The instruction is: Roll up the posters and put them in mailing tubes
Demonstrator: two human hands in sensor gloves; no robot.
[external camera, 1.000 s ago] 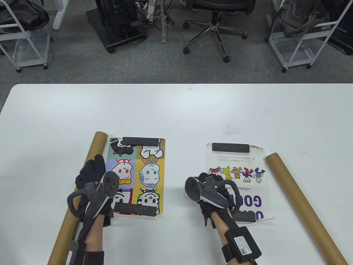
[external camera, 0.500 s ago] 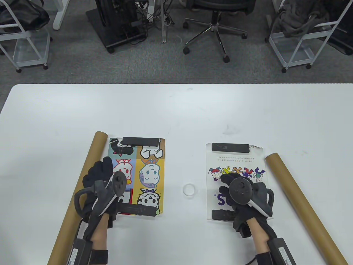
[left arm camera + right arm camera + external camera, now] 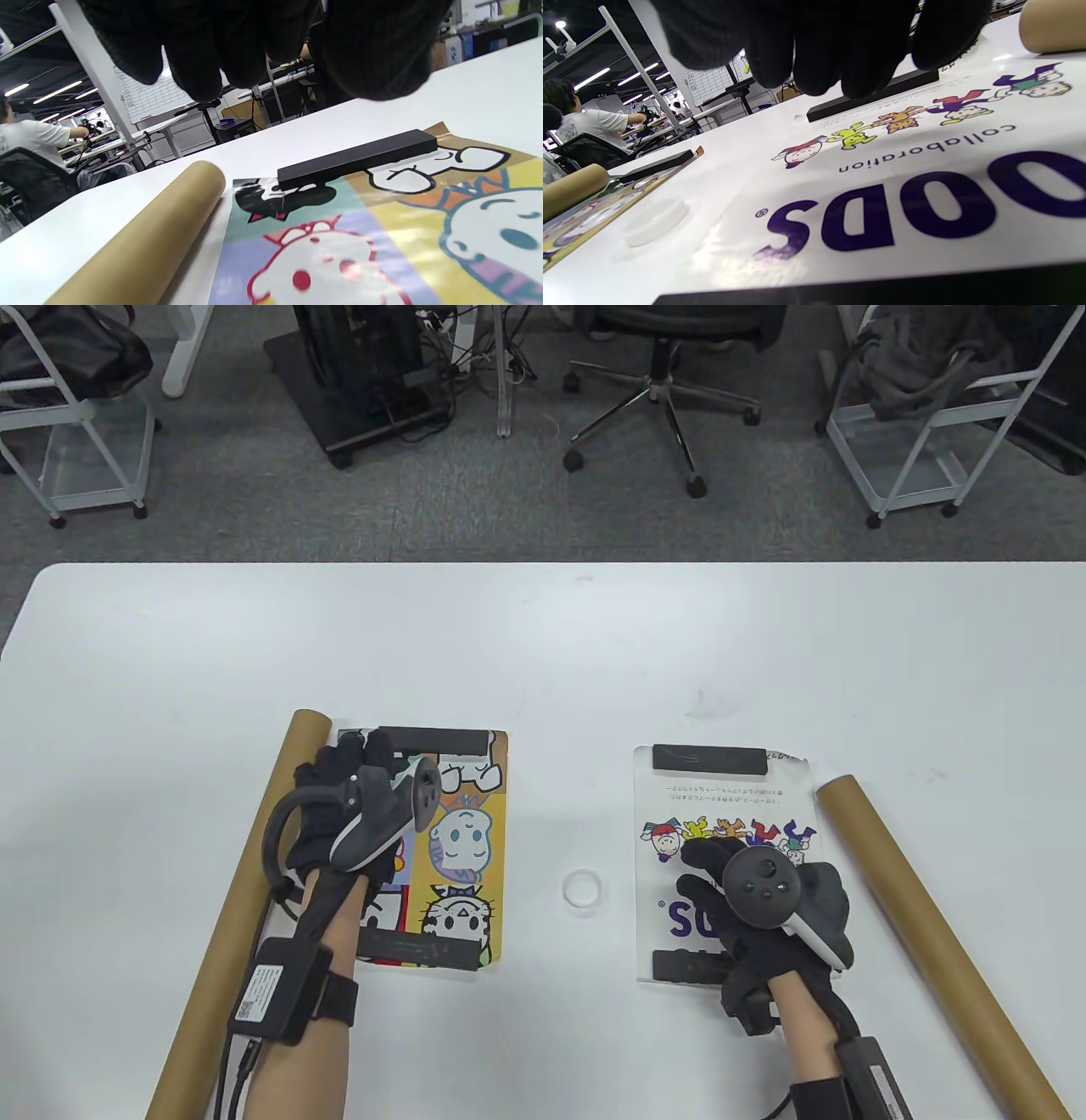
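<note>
An office chair (image 3: 670, 356) and 2 white wire carts (image 3: 925, 432) stand behind the table (image 3: 543, 645).

white table (image 3: 543, 645) | two posters (image 3: 462, 848) – two tubes (image 3: 933, 933) – clear ring (image 3: 583, 890)

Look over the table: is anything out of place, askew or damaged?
Nothing stands out. Both posters, the cartoon poster and the white poster, lie flat under black weight bars, each beside a cardboard tube. A small clear ring sits between them.

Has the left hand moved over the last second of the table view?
Yes. The left hand has gone up the colourful poster, away from the near black bar and toward the far black bar.
</note>
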